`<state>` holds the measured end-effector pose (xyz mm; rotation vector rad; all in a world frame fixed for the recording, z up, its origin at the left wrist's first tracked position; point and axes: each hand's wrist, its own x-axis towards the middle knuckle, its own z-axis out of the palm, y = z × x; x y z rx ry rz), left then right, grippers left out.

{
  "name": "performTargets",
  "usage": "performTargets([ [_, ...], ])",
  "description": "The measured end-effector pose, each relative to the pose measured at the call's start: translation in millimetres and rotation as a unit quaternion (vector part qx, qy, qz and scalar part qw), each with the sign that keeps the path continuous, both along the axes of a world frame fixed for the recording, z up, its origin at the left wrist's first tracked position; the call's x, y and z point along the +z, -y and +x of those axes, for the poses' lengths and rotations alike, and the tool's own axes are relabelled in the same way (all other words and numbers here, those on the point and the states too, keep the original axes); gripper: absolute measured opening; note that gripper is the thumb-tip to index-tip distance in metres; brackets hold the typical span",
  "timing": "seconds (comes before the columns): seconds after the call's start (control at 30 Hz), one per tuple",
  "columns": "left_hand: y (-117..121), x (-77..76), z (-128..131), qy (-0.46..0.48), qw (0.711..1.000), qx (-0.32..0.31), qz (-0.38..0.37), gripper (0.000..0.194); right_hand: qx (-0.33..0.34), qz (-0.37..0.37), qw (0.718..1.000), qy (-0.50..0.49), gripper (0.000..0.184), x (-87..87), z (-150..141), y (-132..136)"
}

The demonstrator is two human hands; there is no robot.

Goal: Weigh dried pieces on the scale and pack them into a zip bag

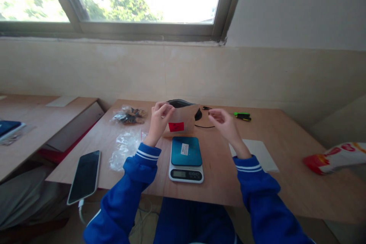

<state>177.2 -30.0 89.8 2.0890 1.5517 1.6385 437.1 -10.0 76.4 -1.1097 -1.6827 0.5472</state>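
Observation:
My left hand (160, 118) is closed on the upper left corner of a clear plastic bag (188, 118). A red label (176, 126) shows on the bag, which hangs upright just behind a small digital scale (186, 160). The scale has a teal platform with a white sticker on it. To the right of the bag, apart from it, my right hand (224, 122) is raised with thumb and fingertips pinched together. A tiny dark speck shows at those fingertips, too small to name.
Crumpled clear plastic bags (126, 148) and a bag of brown and dark pieces (131, 115) lie left. A charging phone (84, 177) overhangs the front edge. Right are white paper (259, 154), green-and-black tools (242, 116) and a red-and-white packet (334, 157). A black cable lies behind.

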Motion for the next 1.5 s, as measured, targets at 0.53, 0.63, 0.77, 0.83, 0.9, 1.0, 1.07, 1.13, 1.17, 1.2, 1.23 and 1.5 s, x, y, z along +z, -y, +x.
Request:
performTargets([
  [0.53, -5, -6.0, -30, 0.118, 0.985, 0.122, 0.028, 0.013, 0.016, 0.022, 1.000, -0.009, 0.025, 25.8, -15, 34],
  [0.63, -34, -22.1, -66, 0.057, 0.953, 0.270, -0.124, 0.022, -0.012, -0.060, 0.997, -0.041, 0.024, -10.7, 5, 70],
  [0.77, -68, -44.4, -100, -0.053, 0.908, 0.313, -0.273, 0.038, -0.067, -0.120, 0.989, -0.055, 0.023, -50.5, 23, 112],
  [0.83, -76, -54.2, -105, -0.082, 0.903, 0.306, -0.291, 0.042, -0.086, -0.131, 0.986, -0.054, 0.023, -59.4, 30, 126],
  [0.9, -81, -64.2, -106, -0.115, 0.892, 0.307, -0.311, 0.047, -0.102, -0.133, 0.985, -0.049, 0.023, -60.6, 38, 134],
  [1.0, -84, -79.8, -107, -0.156, 0.872, 0.319, -0.337, 0.054, -0.129, -0.123, 0.983, -0.042, 0.023, -55.3, 49, 139],
  [1.07, -85, -87.8, -109, -0.183, 0.863, 0.323, -0.341, 0.046, -0.150, -0.116, 0.981, -0.044, 0.023, -51.7, 54, 139],
  [1.13, -86, -91.9, -115, -0.211, 0.859, 0.323, -0.336, 0.034, -0.167, -0.115, 0.978, -0.047, 0.022, -50.0, 58, 140],
  [1.17, -87, -92.4, -118, -0.223, 0.858, 0.323, -0.332, 0.031, -0.170, -0.116, 0.977, -0.048, 0.022, -49.9, 59, 140],
  [1.2, -87, -92.2, -121, -0.233, 0.856, 0.323, -0.329, 0.031, -0.169, -0.117, 0.977, -0.049, 0.022, -50.1, 60, 140],
  [1.23, -88, -91.5, -124, -0.242, 0.854, 0.325, -0.327, 0.031, -0.166, -0.117, 0.978, -0.050, 0.022, -50.5, 60, 140],
  [1.5, -91, -97.3, -117, -0.304, 0.841, 0.303, -0.331, 0.043, -0.125, -0.115, 0.984, -0.054, 0.024, -52.2, 53, 143],
])
